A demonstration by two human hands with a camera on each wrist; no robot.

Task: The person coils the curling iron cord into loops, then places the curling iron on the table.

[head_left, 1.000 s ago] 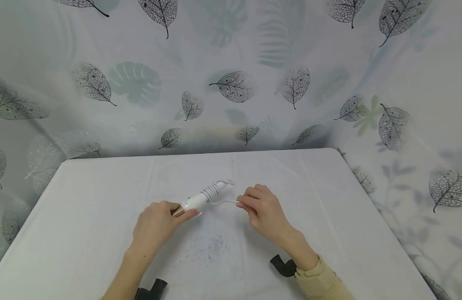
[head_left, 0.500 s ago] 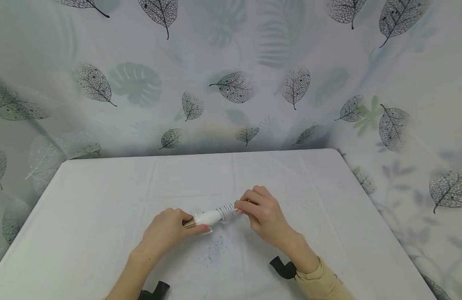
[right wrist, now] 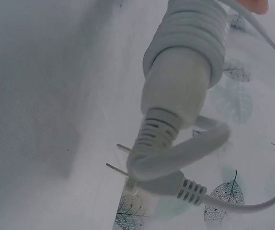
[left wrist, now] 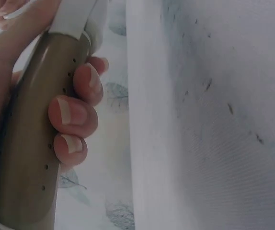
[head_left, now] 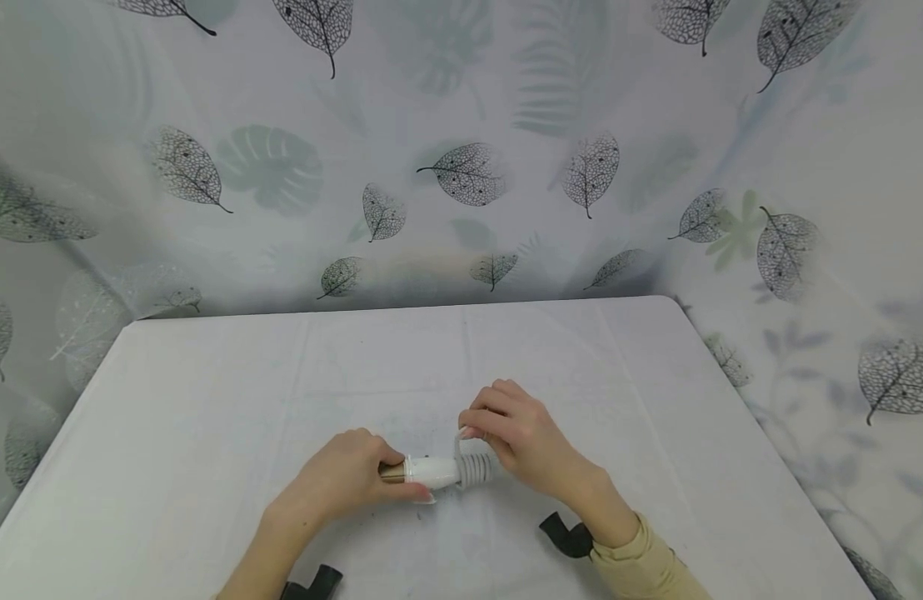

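A hair styling iron with a white handle [head_left: 435, 472] and a gold-brown body [left wrist: 29, 120] dotted with small holes lies level above the table. My left hand [head_left: 349, 471] grips it by the body, fingers curled round. White cord coils [right wrist: 190, 31] wrap the handle's far end. My right hand [head_left: 517, 429] pinches a stretch of cord [head_left: 458, 443] just above the coils. In the right wrist view, a two-pin plug [right wrist: 161, 184] hangs beside the handle's ribbed cord sleeve [right wrist: 154, 132], and its cord runs toward the right-hand fingers at the frame's edge.
A white cloth covers the table [head_left: 207, 400], with small dark specks on it. Black curved pieces sit by both wrists, one [head_left: 566, 535] at the right cuff and one [head_left: 313, 583] at the left forearm. Leaf-patterned curtains [head_left: 461, 100] surround the table.
The iron has moved right and toward me in my left hand, turning nearly level. My right hand has brought the cord from beyond the coils to above them, shifting slightly left.
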